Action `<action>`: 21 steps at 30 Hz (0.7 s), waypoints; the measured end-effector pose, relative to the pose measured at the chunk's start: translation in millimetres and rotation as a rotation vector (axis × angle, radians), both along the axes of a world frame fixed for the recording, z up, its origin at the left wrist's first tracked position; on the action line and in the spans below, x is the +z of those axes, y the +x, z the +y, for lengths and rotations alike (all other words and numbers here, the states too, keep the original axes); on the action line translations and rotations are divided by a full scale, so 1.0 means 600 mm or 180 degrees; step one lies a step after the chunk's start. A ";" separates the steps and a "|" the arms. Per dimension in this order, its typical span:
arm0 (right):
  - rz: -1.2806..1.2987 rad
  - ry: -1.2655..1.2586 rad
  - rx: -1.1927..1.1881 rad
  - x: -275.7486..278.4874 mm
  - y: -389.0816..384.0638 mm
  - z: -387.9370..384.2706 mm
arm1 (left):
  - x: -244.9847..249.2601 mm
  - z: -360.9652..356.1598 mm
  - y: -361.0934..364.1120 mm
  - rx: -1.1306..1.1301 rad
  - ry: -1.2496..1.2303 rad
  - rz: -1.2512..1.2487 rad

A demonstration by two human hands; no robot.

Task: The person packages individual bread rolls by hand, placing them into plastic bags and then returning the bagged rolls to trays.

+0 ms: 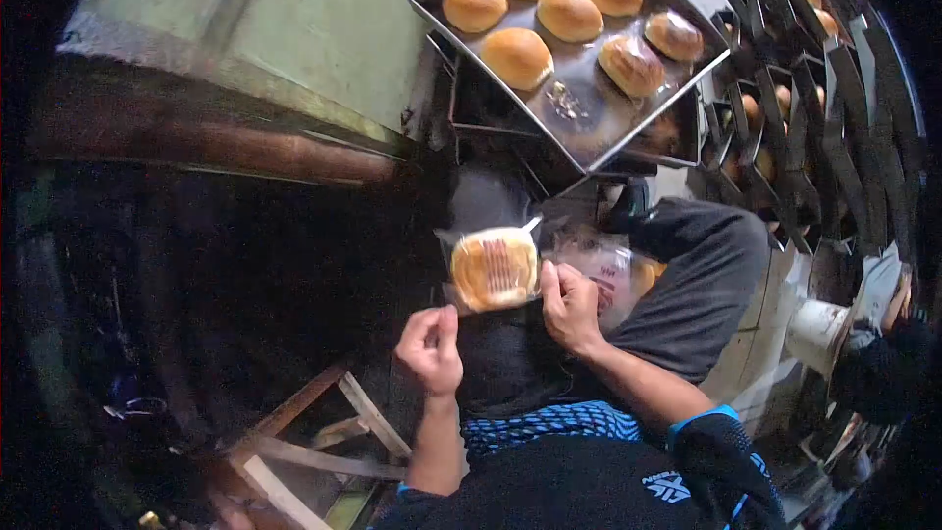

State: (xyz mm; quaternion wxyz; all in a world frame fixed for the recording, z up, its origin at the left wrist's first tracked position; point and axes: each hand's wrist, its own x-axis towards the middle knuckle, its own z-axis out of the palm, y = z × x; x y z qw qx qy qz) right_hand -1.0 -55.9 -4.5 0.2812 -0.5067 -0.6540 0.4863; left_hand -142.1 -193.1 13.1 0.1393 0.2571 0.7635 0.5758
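Observation:
A round bun in a clear plastic bag (494,268) with red print on it hangs over my lap. My right hand (571,309) pinches the bag's right edge between thumb and fingers. At the bag's lower left corner, the thumb and forefinger of my left hand (430,348) are closed on the plastic. More printed plastic packaging (606,270) lies behind my right hand, beside my leg, with something yellow-orange in it.
Ahead, a metal tray (589,152) holds several buns, a few under plastic, stacked over other trays. Racked trays with buns (785,98) stand at right. A pale green surface (324,29) is at upper left, a wooden frame (334,451) at lower left. Another person (888,363) is at far right.

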 end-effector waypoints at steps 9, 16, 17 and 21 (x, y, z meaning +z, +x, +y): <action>0.0416 0.1524 0.1831 0.167 -0.009 0.109 | 0.134 0.058 -0.050 0.0079 -0.0080 -0.0272; 0.0472 0.0666 0.1690 0.131 -0.048 0.201 | 0.109 0.149 -0.093 -0.0206 0.0814 -0.1316; 0.0680 0.0251 0.1305 0.126 -0.037 0.226 | 0.097 0.156 -0.081 -0.0280 0.0922 -0.1325; 0.0208 0.0443 0.0346 0.132 -0.005 0.335 | 0.075 0.217 0.018 -0.1228 -0.0065 -0.0907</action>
